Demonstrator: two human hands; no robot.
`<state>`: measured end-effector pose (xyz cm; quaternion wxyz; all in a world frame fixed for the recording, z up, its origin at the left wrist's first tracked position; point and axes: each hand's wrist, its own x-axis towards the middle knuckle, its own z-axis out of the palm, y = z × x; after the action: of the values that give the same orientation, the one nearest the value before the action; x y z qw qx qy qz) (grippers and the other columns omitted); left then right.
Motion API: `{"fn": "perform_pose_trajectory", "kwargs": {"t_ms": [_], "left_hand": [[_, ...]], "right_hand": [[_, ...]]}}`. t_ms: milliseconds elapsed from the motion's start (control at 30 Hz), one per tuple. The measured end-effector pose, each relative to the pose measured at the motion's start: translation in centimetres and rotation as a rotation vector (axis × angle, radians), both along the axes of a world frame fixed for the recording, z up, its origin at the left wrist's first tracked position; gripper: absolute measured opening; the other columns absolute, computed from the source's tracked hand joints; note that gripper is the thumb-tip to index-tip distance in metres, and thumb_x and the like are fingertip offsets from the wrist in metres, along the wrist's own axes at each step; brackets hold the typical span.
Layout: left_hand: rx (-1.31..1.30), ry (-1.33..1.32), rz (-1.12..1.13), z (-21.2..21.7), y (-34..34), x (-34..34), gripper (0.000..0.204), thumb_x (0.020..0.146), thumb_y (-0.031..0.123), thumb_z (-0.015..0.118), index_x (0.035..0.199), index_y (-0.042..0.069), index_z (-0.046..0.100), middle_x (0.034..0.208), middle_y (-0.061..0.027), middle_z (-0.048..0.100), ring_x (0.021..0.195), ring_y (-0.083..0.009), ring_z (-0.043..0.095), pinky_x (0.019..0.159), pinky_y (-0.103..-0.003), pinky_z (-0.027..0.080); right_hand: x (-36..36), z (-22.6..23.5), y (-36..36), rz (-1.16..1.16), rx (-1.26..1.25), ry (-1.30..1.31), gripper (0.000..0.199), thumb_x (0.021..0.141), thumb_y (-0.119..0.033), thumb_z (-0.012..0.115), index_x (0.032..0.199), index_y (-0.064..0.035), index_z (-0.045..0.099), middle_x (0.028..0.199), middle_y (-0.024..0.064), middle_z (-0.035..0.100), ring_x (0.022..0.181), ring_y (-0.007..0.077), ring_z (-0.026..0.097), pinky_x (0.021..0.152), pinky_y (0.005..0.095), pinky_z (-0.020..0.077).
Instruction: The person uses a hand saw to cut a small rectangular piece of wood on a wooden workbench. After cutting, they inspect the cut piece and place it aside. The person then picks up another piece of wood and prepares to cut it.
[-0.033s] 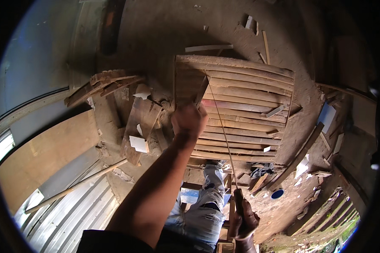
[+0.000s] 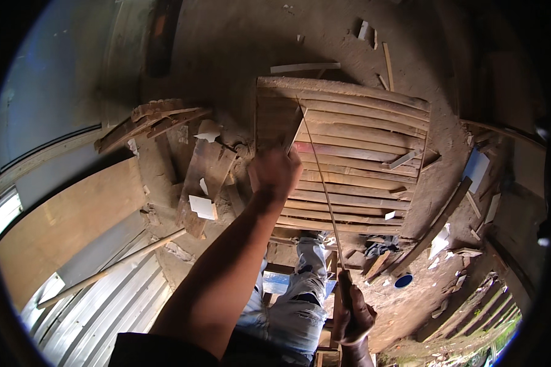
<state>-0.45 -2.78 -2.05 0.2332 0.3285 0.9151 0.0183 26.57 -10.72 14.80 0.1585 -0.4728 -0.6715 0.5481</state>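
Note:
My left hand [image 2: 277, 170] is closed around a short narrow wooden piece [image 2: 298, 129] over the slatted wooden table [image 2: 361, 131]. At the lower right, my right hand [image 2: 355, 318] grips the dark handle of what looks like a handsaw [image 2: 326, 199]. Its long thin blade is seen almost edge-on, so its teeth cannot be made out. It slants away from me across the slats and passes close by the far end of the wooden piece. Whether the blade touches the wood I cannot tell.
A small loose wooden strip [image 2: 405, 159] and a white chip [image 2: 390, 215] lie on the slats. Left of the table is a board [image 2: 196, 183] with white scraps. A blue round container [image 2: 403, 281] stands at the right, near a curved plank [image 2: 438, 226]. My jeans-clad legs [image 2: 297, 306] are below.
The view has shifted very slightly. The saw's handle sits a touch farther forward; both hands keep their grips.

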Motion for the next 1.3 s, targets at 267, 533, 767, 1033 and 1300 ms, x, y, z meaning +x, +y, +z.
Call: {"fn": "perform_pose_trajectory", "kwargs": {"t_ms": [267, 533, 767, 1033, 1300], "left_hand": [[0.037, -0.078, 0.045, 0.3, 0.3, -0.7, 0.029, 0.09, 0.03, 0.057, 0.114, 0.017, 0.068, 0.089, -0.0185, 0.072, 0.088, -0.0377, 0.071, 0.081, -0.048, 0.057], [0.04, -0.062, 0.045, 0.5, 0.2, -0.4, 0.025, 0.089, 0.028, 0.059, 0.111, 0.018, 0.068, 0.087, -0.0183, 0.072, 0.086, -0.0381, 0.071, 0.08, -0.047, 0.057], [0.082, -0.137, 0.068, 0.9, 0.1, -0.2, 0.023, 0.09, 0.024, 0.054, 0.108, 0.018, 0.067, 0.091, -0.0153, 0.072, 0.088, -0.0384, 0.07, 0.08, -0.048, 0.057], [0.124, -0.122, 0.051, 0.1, 0.1, -0.1, 0.031, 0.087, 0.026, 0.058, 0.115, 0.019, 0.067, 0.085, -0.0196, 0.072, 0.083, -0.0376, 0.072, 0.076, -0.048, 0.058], [0.091, -0.085, 0.073, 0.3, 0.0, 0.5, 0.035, 0.087, 0.022, 0.058, 0.121, 0.019, 0.064, 0.085, -0.019, 0.072, 0.082, -0.0387, 0.071, 0.074, -0.05, 0.058]], "right_hand": [[-8.8, -5.8, 4.5, -0.065, -0.076, 0.04, 0.047, 0.095, -0.003, 0.047, 0.139, 0.0109, 0.047, 0.122, 0.0271, 0.067, 0.086, 0.0194, 0.071, 0.072, 0.026, 0.0557], [-1.6, -0.2, 0.8, -0.076, 0.126, -0.006, 0.05, 0.084, -0.004, 0.054, 0.132, 0.0071, 0.057, 0.096, 0.0314, 0.07, 0.071, 0.0356, 0.073, 0.065, 0.0361, 0.0593], [-12.6, -7.7, 8.3, -0.143, -0.042, 0.063, 0.05, 0.093, -0.001, 0.052, 0.143, -0.0012, 0.05, 0.097, 0.0181, 0.073, 0.06, 0.0106, 0.064, 0.053, 0.0265, 0.0506], [-5.8, -2.5, 2.2, -0.093, -0.056, 0.173, 0.047, 0.097, -0.005, 0.044, 0.142, 0.0099, 0.043, 0.134, 0.0337, 0.056, 0.122, 0.0386, 0.06, 0.097, 0.0368, 0.0526], [-8.3, -5.5, 6.8, -0.045, -0.086, 0.019, 0.051, 0.094, -0.001, 0.045, 0.144, 0.0066, 0.042, 0.126, 0.0264, 0.064, 0.092, 0.0266, 0.069, 0.072, 0.0286, 0.0571]]}}
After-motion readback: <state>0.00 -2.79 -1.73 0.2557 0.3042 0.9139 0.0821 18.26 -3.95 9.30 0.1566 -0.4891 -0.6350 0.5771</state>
